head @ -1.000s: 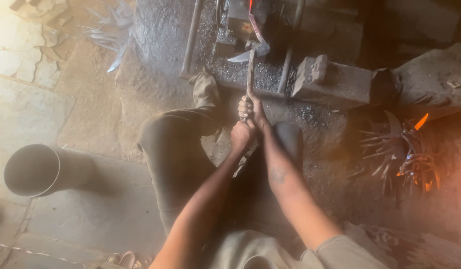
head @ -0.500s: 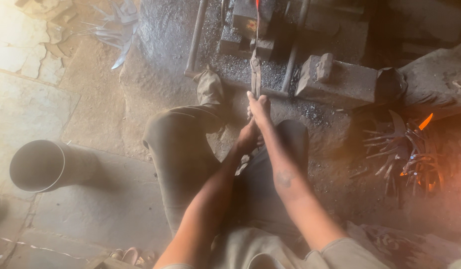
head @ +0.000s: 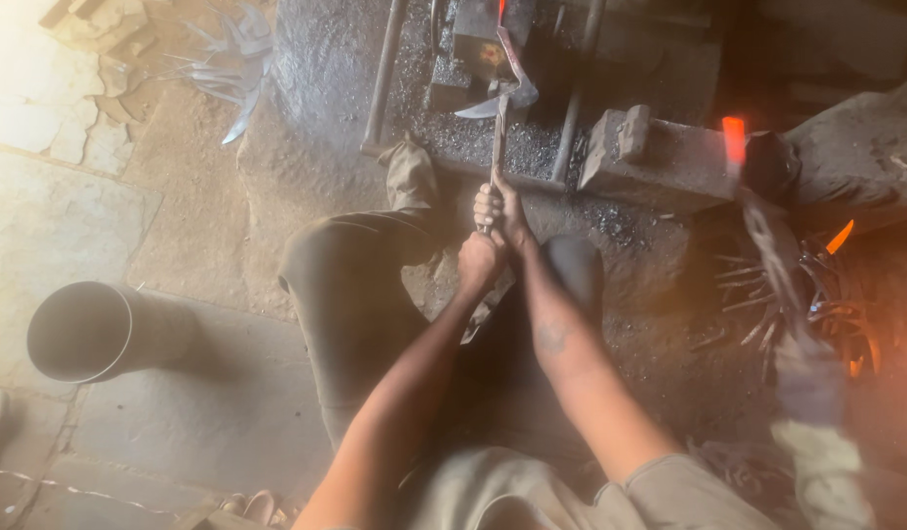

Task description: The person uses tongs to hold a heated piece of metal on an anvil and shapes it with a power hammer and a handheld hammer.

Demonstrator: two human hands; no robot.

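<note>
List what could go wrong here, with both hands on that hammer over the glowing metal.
1. The hammer is swung close to the bent knees, and both hands, left hand and right hand, grip one thin handle; a slip could strike a leg.
2. A co-worker's gloved hand holds a red-hot piece nearby; burns seem possible.
3. The hot metal pile lies near the right leg.

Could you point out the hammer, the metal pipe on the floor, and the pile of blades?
hammer (head: pixel 502 98): head camera view, on its metal head.
metal pipe (head: pixel 80 332): head camera view, on its open round mouth.
pile of blades (head: pixel 226 59): head camera view, on the grey curved blades lying on the floor.
</note>
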